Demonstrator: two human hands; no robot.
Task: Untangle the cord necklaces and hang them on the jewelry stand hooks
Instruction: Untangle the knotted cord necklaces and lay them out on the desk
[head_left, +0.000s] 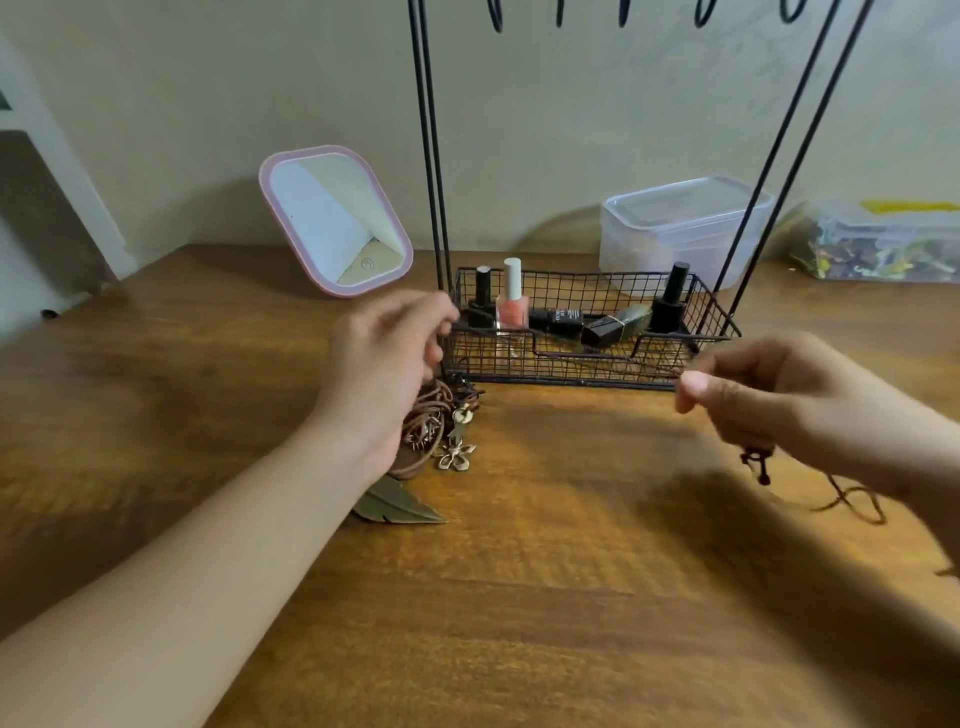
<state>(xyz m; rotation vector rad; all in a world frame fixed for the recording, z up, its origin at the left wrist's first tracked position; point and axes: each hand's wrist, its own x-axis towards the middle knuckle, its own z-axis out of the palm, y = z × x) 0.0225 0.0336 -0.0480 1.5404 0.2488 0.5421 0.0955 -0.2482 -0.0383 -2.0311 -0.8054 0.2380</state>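
I am still at untangling: my left hand (387, 358) and right hand (769, 395) each pinch one dark cord (852, 501), the heap of necklaces (436, 426) under my left wrist by the stand's basket (582, 364). Next I must lift it to a hook (496, 15).

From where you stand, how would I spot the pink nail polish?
Find the black wire basket at the jewelry stand's foot, on the wooden table. Among its bottles, the pink nail polish stands upright near the left end. It alone is pink with a white cap; the others are dark.

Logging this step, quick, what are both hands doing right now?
Left hand: blurred, fingers curled above the tangled cord necklaces; grip cannot be told.
Right hand: closed, holding a dark cord necklace.
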